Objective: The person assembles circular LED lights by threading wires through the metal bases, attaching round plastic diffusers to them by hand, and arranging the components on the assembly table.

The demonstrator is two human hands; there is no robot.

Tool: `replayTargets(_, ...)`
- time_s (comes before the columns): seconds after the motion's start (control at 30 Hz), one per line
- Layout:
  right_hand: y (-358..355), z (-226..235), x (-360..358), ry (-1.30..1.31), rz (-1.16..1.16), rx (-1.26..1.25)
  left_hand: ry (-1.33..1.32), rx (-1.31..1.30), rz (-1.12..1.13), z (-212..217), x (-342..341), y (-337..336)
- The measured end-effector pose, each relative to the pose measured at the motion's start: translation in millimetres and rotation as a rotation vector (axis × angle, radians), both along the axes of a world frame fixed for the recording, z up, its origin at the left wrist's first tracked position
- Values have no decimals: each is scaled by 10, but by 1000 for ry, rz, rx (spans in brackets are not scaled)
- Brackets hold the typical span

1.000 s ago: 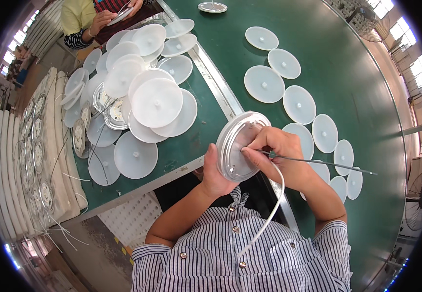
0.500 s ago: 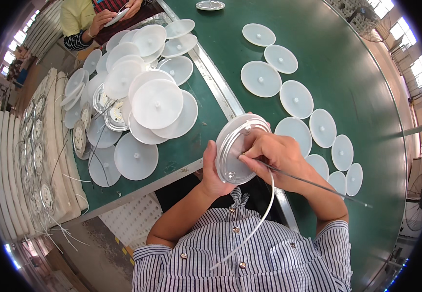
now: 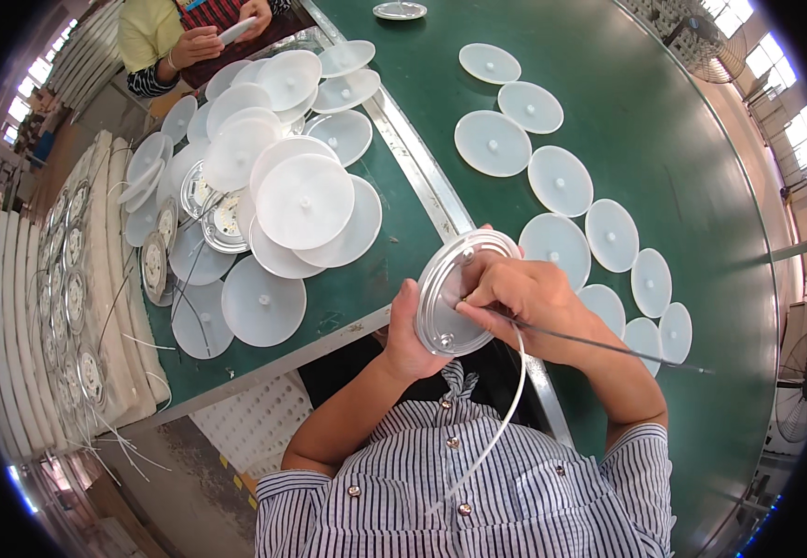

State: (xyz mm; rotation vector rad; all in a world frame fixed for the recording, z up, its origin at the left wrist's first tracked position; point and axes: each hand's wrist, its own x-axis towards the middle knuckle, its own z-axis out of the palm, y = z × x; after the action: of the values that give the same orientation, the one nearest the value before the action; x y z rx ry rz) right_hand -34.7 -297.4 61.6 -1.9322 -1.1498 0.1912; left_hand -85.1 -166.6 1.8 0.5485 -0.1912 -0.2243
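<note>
My left hand (image 3: 402,342) grips the edge of a round lamp base (image 3: 441,321) with a shiny metal rim, its back side turned up. The fingers of my right hand (image 3: 522,302) are pinched together over the middle of the base, at the point where the wires come out. A dark wire (image 3: 599,346) runs from there to the right, past my forearm. A white wire (image 3: 506,418) curves down in front of my striped shirt. My right fingertips hide exactly where the wires meet the base.
On the left bench lies a pile of white discs (image 3: 304,202) with a few metal-rimmed lamp bases (image 3: 225,221). White discs (image 3: 560,181) line the green belt (image 3: 692,186) to the right. Padded racks of lamp parts (image 3: 73,251) stand far left. A co-worker's hands (image 3: 197,46) hold a disc.
The discs on the green belt have shifted slightly away from me. My held lamp base has tilted a little, and the white wire's free end has swung right. The co-worker's disc has turned.
</note>
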Motion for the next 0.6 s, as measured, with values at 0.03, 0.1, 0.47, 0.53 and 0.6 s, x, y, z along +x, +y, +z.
replayTargets(0.03,1,6,2,0,-1,-1,-29,-26,-32,9,2,11)
replayTargets(0.1,14,17,11,-112,56,48,-57,-53,-64,41,2,44)
replayTargets(0.47,1,30,28,-95,44,-22,-94,-28,-48,32,22,17)
replayTargets(0.53,4,22,33,-81,44,-22,-108,-16,-40,39,24,26)
replayTargets(0.6,8,36,41,-70,60,-5,-123,-6,-34,52,23,29)
